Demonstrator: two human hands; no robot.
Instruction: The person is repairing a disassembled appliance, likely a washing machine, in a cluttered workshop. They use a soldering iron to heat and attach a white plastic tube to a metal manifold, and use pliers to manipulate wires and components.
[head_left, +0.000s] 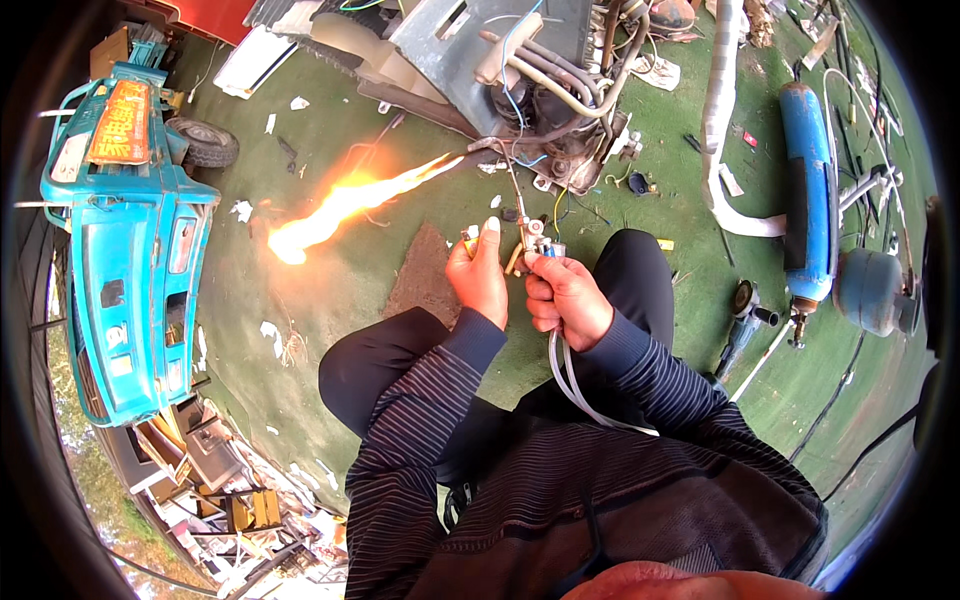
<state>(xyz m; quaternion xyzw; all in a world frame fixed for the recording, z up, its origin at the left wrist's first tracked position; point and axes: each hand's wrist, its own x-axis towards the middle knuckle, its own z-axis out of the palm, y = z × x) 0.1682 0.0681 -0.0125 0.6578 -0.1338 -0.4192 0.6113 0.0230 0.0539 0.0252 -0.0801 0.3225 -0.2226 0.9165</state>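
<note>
**Inspector:** Report the hands.

**Assistant:** Both are at the picture's centre on a brass welding torch (527, 243). The right hand (566, 298) is wrapped tight round the torch handle, fingers pressed together on it. The left hand (480, 275) sits just beside it at nine o'clock, fingers pinched at the valve end, thumb raised.

**Inspector:** Torch condition?

**Assistant:** Lit. Its thin neck runs toward twelve o'clock, and a long orange flame (345, 200) streams from the tip toward ten o'clock over the green ground (320, 290). White hoses (568, 380) hang from the handle toward six o'clock.

**Inspector:** Surroundings?

**Assistant:** A dismantled metal unit with copper pipes (540, 80) lies at twelve o'clock, close to the tip. A blue gas cylinder (810, 200) lies at three o'clock, well apart. A blue vehicle (130, 250) stands at nine o'clock. An angle grinder (742, 315) lies near the right knee.
</note>
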